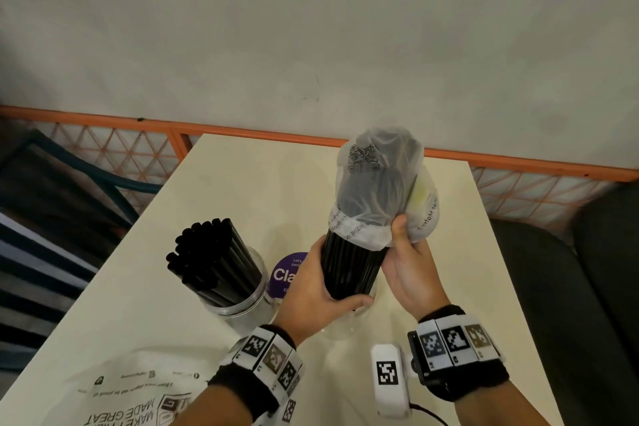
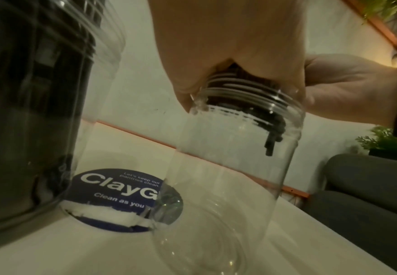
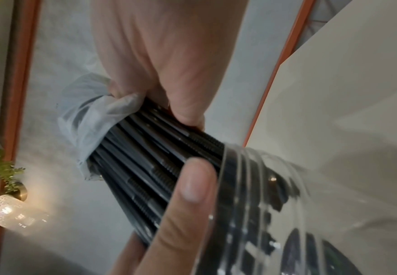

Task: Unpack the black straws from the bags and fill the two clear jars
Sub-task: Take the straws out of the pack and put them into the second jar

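Two hands: both mine, on one bundle of black straws (image 1: 351,266).
Left hand (image 1: 313,290): wrapped round the bare lower part of the bundle, thumb across the front.
Right hand (image 1: 409,264): pinching the thin white bag (image 1: 378,190) that covers the bundle's upper half.
Bundle: upright, its lower ends just inside the mouth of the empty clear jar (image 2: 228,186), a few straws hanging lower than the rest.
Full jar (image 1: 238,287): to my left on the cream worktop (image 1: 242,183), packed with black straws.
Sticker (image 2: 122,188): round, dark blue, on the worktop between the jars.
Flat bag (image 1: 138,394): printed, lying at the near left edge.
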`<action>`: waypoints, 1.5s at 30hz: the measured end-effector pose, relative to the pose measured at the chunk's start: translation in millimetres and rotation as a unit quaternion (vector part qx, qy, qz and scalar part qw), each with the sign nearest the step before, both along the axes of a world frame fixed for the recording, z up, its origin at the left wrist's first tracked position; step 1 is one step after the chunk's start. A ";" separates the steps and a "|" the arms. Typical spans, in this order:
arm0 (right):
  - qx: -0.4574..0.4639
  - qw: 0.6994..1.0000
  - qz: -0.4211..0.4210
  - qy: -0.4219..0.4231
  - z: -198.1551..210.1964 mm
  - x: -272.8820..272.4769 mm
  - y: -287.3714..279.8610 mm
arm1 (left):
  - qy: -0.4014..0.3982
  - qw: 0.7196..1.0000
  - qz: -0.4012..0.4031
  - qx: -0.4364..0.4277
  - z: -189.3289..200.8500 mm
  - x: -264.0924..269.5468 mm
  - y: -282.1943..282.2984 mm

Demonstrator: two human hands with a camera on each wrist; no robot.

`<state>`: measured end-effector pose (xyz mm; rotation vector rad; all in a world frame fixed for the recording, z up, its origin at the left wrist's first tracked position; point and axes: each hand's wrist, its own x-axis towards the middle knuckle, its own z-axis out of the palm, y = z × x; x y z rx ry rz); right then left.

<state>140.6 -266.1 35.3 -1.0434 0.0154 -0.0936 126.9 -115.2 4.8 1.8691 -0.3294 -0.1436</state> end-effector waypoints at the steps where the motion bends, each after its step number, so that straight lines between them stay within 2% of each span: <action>1: -0.001 1.000 0.002 0.000 -2.2 -0.3 -0.5 | 0.003 1.000 -0.006 0.002 -0.4 0.5 -0.5; 7: -0.071 0.995 0.065 0.011 -12.7 -10.4 -5.9 | 0.050 0.997 -0.033 -0.045 2.0 -1.5 5.7; 10: -0.069 0.993 0.097 0.015 -17.1 -17.9 -10.4 | 0.049 0.997 -0.029 -0.052 0.3 -4.1 7.3; 12: -0.060 0.993 0.094 0.026 -21.1 -21.1 -15.2 | 0.058 0.997 -0.030 -0.048 -0.4 -5.8 8.4; 16: -0.117 0.991 0.045 0.051 -33.9 -28.5 -21.0 | 0.075 0.996 -0.031 -0.031 1.9 -9.8 11.1; 21: -0.094 0.989 0.091 0.074 -40.2 -45.7 -27.2 | 0.096 0.992 -0.076 -0.043 12.7 -17.3 18.4; 24: -0.085 0.992 0.048 0.082 -40.5 -52.0 -30.9 | 0.084 0.992 -0.068 -0.060 19.7 -22.0 22.5; 28: -0.177 0.980 -0.054 0.076 -17.1 -61.5 -28.6 | 0.075 0.994 -0.055 -0.063 25.5 -26.8 27.1; 33: -0.264 0.962 -0.070 0.023 13.4 -69.6 -25.4 | 0.080 0.990 -0.047 -0.101 40.6 -38.5 30.6; 36: -0.223 0.973 -0.037 -0.032 31.9 -78.9 -29.7 | 0.088 0.988 -0.017 -0.128 51.1 -44.3 39.4; 39: -0.232 0.968 0.030 -0.095 48.3 -95.1 -37.3 | 0.100 0.982 0.001 -0.159 66.2 -55.5 49.4; 43: -0.290 0.946 0.107 -0.099 53.7 -119.3 -42.0 | 0.126 0.979 -0.023 -0.159 73.5 -75.9 59.4; 45: -0.299 0.942 0.122 -0.086 45.3 -130.0 -41.8 | 0.148 0.973 -0.010 -0.175 73.7 -88.4 64.5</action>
